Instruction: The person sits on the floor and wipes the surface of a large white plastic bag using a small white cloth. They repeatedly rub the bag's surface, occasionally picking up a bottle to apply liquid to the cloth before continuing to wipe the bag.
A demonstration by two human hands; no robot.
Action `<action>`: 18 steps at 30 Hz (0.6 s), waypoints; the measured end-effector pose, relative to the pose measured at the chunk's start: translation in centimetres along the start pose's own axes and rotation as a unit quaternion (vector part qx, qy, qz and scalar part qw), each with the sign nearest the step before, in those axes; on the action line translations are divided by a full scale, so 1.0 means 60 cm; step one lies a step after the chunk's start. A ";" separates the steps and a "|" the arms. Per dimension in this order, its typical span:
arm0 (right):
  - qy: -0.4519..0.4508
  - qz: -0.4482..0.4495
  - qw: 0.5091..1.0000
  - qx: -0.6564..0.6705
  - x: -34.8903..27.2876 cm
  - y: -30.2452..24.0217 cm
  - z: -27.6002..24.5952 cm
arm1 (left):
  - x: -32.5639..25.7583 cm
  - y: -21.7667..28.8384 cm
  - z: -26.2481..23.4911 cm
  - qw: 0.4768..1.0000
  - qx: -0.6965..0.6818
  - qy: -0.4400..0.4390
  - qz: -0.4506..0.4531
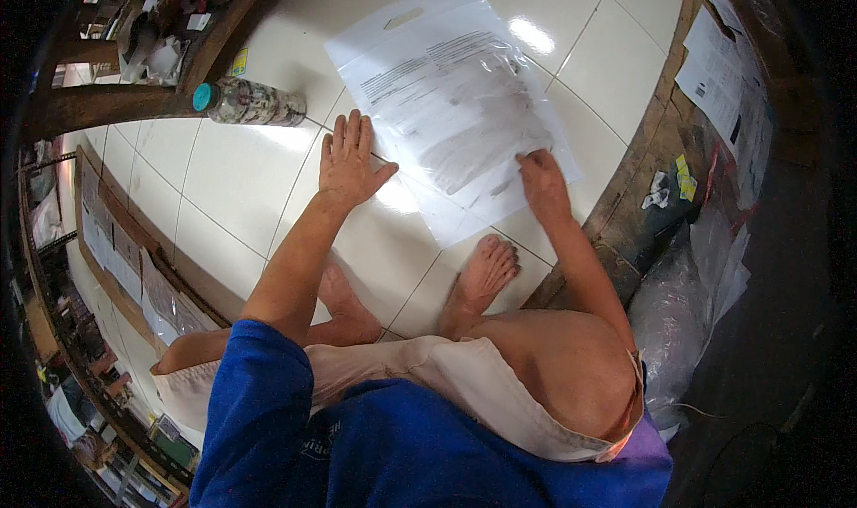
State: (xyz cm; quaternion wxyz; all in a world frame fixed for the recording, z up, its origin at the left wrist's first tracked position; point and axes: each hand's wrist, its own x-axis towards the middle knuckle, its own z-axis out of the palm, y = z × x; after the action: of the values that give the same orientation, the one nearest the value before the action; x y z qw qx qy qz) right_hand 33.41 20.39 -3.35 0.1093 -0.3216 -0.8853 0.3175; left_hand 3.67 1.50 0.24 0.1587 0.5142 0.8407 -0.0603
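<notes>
A large clear plastic bag [402,88] with dark print and a handle cut-out lies flat on the tiles in front of me. Its lower part looks wrinkled, with a greyish-brown patch showing; whether that is something inside I cannot tell. My left hand [351,169] is open beside the bag's left edge, palm down with the fingers stretched out and the thumb tip close to the plastic. Over the bag's lower right part, my right hand [543,185] is closed, its fingers curled and pinched together. What lies between those fingertips is too small to make out.
A bottle [259,102] with a teal cap lies or stands left of the bag, near a wooden shelf [98,106]. At right, a wooden ledge [616,213] carries papers [714,79] and a crumpled white scrap [656,191]. Clear plastic wrapping [674,312] bulges beside my knee.
</notes>
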 end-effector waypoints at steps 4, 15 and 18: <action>0.043 0.025 0.998 0.023 0.023 -0.026 -0.026 | -0.006 -0.010 0.011 0.995 -0.077 0.064 0.012; -0.077 -0.085 0.992 0.047 -0.070 -0.161 0.098 | -0.115 0.111 0.022 0.995 -0.079 -0.055 0.034; -0.015 -0.055 0.998 0.004 -0.056 -0.086 0.064 | -0.109 0.122 0.009 0.993 -0.041 -0.107 0.014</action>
State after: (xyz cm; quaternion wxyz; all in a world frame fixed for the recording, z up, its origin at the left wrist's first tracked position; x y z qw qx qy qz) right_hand 31.87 13.31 -3.00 0.1147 -0.2675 -0.9018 0.3195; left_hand 13.01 -0.81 2.33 0.2694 0.5096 0.8134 -0.0780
